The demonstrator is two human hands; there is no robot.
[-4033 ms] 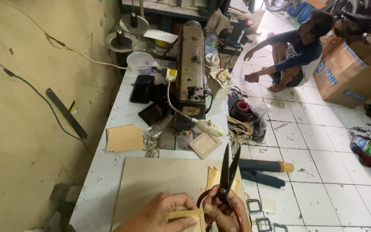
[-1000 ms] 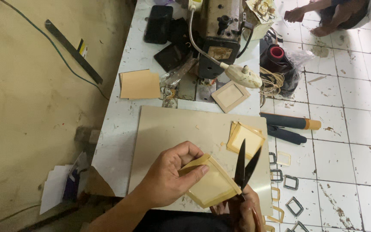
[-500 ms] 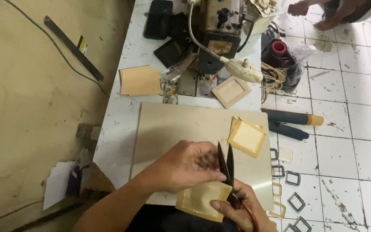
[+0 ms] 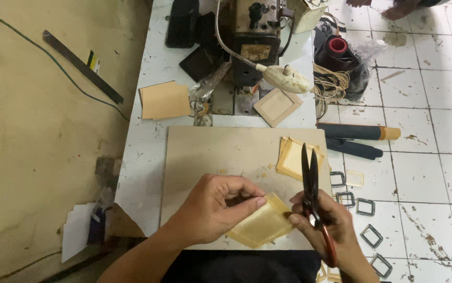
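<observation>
I see the left hand (image 4: pixel 221 204) has re-pinched the yellow translucent square pocket piece (image 4: pixel 261 225) flat on the worktop (image 4: pixel 210 152), while the right hand (image 4: pixel 323 222) grips black-bladed scissors (image 4: pixel 310 181), blades now nearly closed, pointing away.

Left hand (image 4: pixel 221 202) covering upper corner of tan square piece (image 4: pixel 260 226). Right hand (image 4: pixel 325 222) hiding scissors (image 4: pixel 310 181) pivot and most of handles. Sewing machine (image 4: pixel 255 31) being cropped by top edge. Metal buckles (image 4: pixel 372 236) running off bottom edge; count unclear.
</observation>
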